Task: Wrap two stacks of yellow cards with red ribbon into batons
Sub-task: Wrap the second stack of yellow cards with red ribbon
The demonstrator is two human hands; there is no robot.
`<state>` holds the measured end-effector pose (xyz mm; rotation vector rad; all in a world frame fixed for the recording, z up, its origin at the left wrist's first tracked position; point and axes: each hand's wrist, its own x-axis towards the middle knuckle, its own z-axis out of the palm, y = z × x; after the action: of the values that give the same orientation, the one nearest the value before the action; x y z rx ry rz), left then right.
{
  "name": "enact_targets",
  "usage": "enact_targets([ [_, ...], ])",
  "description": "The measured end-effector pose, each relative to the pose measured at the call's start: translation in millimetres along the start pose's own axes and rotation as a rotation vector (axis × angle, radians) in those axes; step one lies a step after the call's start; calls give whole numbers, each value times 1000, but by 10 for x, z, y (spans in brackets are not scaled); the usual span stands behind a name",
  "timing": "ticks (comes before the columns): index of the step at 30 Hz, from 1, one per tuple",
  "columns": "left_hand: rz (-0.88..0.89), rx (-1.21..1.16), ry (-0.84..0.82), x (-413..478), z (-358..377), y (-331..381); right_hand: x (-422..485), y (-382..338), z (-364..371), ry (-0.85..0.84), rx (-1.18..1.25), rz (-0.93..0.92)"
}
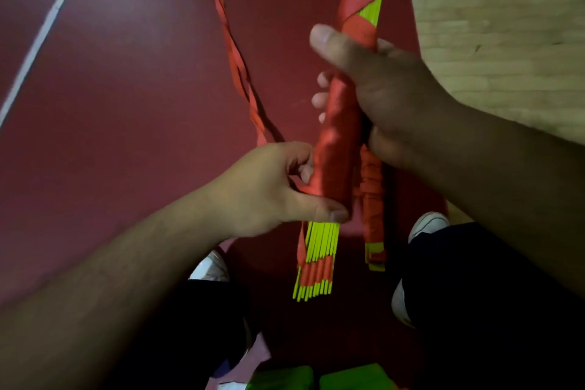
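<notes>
A long stack of yellow cards (317,247) stands nearly upright in front of me, its middle bound in red ribbon (335,149) that spirals on up past the top edge. My right hand (380,89) grips the wrapped middle, thumb laid across the ribbon. My left hand (272,190) pinches the ribbon at the lower end of the wrap, thumb underneath. A second wrapped baton (373,206) hangs just behind, to the right, its yellow end showing. A loose twisted ribbon tail (234,54) trails from my left hand toward the upper left.
Below lies a dark red floor (126,104) with a white line (41,35) at the left and a pale wooden floor (493,25) at the upper right. My dark trouser legs and white shoes (425,225) are underneath. Green objects (345,378) sit at the bottom edge.
</notes>
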<state>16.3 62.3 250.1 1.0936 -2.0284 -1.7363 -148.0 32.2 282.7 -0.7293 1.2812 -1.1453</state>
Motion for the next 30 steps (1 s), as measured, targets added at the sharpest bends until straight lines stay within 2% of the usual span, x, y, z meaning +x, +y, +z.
enact_targets([
  [3, 13, -75, -9, 4, 7, -17, 21, 26, -10, 36, -6, 10],
  [6, 44, -172, -154, -12, -92, -1, 16, -13, -31, 3, 85, 61],
  [10, 19, -270, -198, -38, -155, 61, 0, -40, -40, -76, 206, 98],
  [15, 28, -190, -313, -16, -203, -28, -69, -97, -17, -211, 292, 94],
  [18, 26, -242, -347, -20, -172, -41, -98, -113, -20, -308, 305, 122],
  [22, 78, -233, -348, -33, -151, -7, -108, -134, -26, -362, 384, 169],
  [26, 118, -227, -328, -37, -112, 47, -82, -137, -35, -323, 406, 182],
  [30, 70, -50, -54, 23, -69, -76, -12, -57, -31, -95, 155, 98],
])
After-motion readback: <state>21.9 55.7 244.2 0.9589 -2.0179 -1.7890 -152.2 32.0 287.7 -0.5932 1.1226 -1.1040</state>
